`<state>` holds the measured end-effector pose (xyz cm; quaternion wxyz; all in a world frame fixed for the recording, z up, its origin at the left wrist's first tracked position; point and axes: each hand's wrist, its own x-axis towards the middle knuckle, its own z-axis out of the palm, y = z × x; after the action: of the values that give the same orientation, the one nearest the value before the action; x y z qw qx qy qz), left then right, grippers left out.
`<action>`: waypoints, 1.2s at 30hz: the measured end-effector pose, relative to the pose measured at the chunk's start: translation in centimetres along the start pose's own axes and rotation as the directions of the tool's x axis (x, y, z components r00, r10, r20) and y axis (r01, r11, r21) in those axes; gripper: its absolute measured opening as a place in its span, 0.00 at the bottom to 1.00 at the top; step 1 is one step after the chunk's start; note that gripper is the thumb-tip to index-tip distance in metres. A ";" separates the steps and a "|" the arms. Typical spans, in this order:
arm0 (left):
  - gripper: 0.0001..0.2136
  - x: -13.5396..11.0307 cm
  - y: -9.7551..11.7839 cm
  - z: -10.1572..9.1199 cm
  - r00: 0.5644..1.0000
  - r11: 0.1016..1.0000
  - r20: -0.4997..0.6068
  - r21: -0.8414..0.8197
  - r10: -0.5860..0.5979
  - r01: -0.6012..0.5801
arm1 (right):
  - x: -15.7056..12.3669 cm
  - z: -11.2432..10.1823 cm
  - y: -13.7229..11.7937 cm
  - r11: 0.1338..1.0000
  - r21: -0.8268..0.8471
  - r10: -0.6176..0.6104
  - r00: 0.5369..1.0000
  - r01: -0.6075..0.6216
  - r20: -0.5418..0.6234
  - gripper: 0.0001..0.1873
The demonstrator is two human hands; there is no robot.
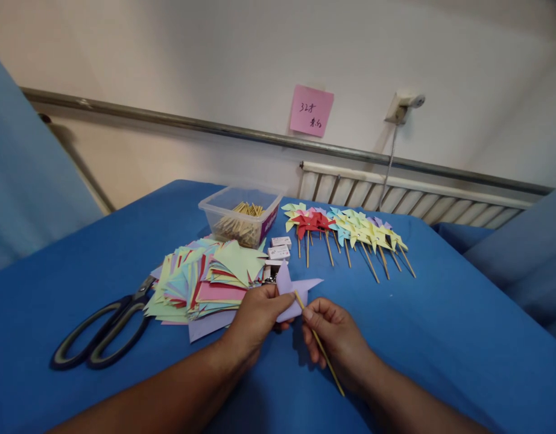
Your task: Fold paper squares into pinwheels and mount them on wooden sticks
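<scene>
My left hand (260,310) is closed on a light purple paper pinwheel (287,283), its thumb pressed near the middle. A thin wooden stick (324,352) slants down to the right, its upper end against the pinwheel's centre. My right hand (334,334) pinches this stick a little below that end. Whether stick and paper are fastened together is hidden. Just left of my left hand lies a large pile of cut coloured paper (205,277). Small white boxes (278,252) stand behind the pinwheel, the nearest one open with small metal bits inside.
Dark-handled scissors (106,331) lie left of the paper pile. A clear plastic box (242,214) of wooden sticks stands behind it. Several finished pinwheels (345,229) lie at the back right on the blue-covered table (441,337). A radiator (395,196) and rail (205,126) run along the wall.
</scene>
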<state>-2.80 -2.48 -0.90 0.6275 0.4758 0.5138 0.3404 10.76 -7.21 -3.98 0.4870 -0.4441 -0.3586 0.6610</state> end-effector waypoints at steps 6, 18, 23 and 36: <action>0.11 0.0 -0.3 0.1 1.000 1.000 0.004 -0.005 0.014 -0.014 | -0.1 0.0 -0.2 0.999 0.036 0.011 1.000 -0.012 0.024 0.19; 0.11 -0.3 0.0 0.3 0.999 1.000 -0.028 0.001 -0.015 0.015 | -0.3 -0.3 0.0 0.992 0.123 0.014 0.997 -0.023 0.072 0.15; 0.11 -0.2 0.0 0.4 1.000 1.000 -0.018 -0.003 -0.009 0.009 | -0.3 -0.4 0.0 0.989 0.137 0.051 0.995 -0.062 0.081 0.15; 0.11 -0.2 -0.1 0.3 1.000 1.000 -0.020 0.021 -0.007 0.008 | -0.2 -0.4 0.3 0.992 0.120 0.027 0.995 -0.038 0.094 0.13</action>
<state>-2.53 -2.84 -0.95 0.6187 0.4769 0.5254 0.3373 11.09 -7.48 -4.31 0.4854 -0.3886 -0.3322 0.7093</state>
